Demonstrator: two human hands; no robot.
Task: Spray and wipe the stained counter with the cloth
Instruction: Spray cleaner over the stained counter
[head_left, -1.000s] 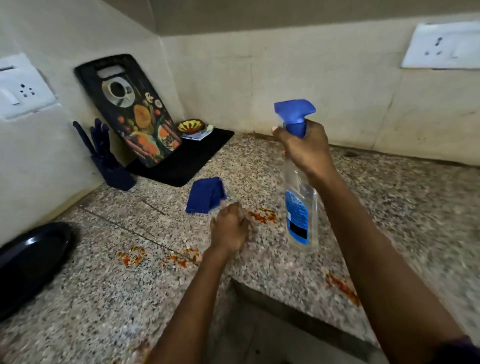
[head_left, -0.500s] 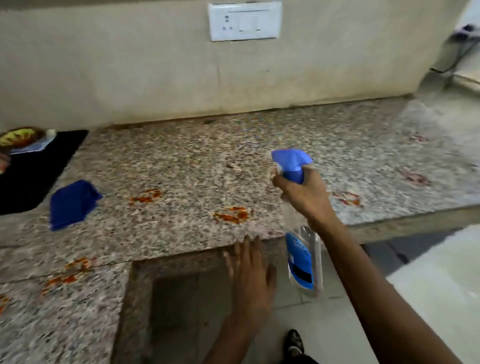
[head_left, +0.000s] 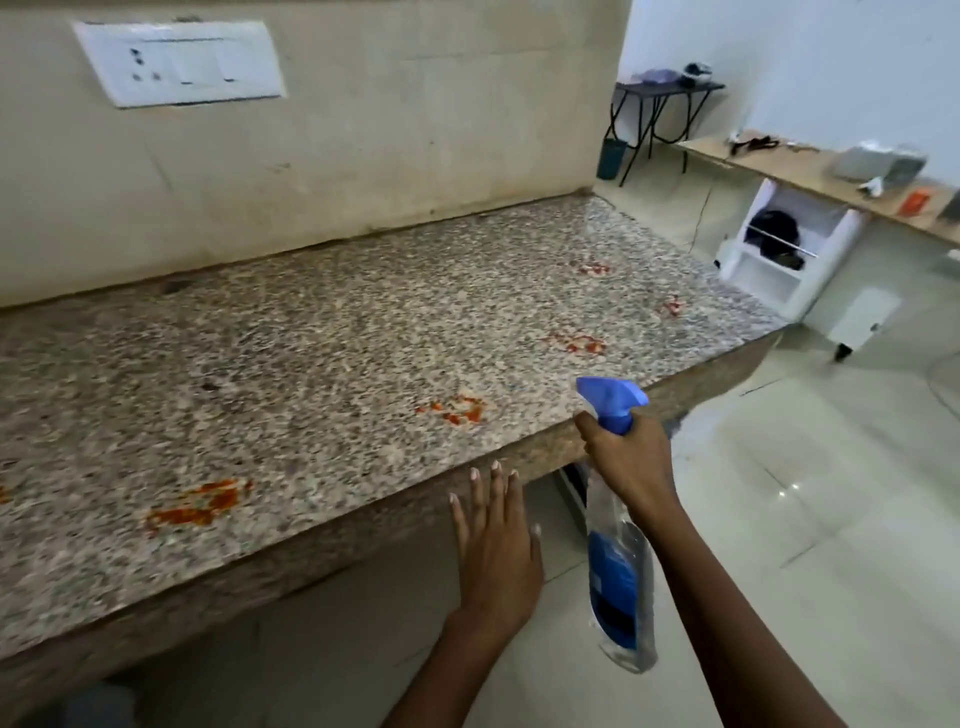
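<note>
Two hands: right (head_left: 631, 467) grips spray bottle (head_left: 615, 577), left (head_left: 496, 540) flat, fingers straight.

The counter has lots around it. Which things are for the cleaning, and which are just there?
For the cleaning:
counter
red stains
spray bottle, held by the right hand

Just there:
wall socket
black table
wooden shelf
white cabinet

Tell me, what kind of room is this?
Probably a kitchen: a long speckled stone counter with red food-like stains runs along a wall with a switch and socket plate. The right hand holds a spray bottle, ready for cleaning.
</note>
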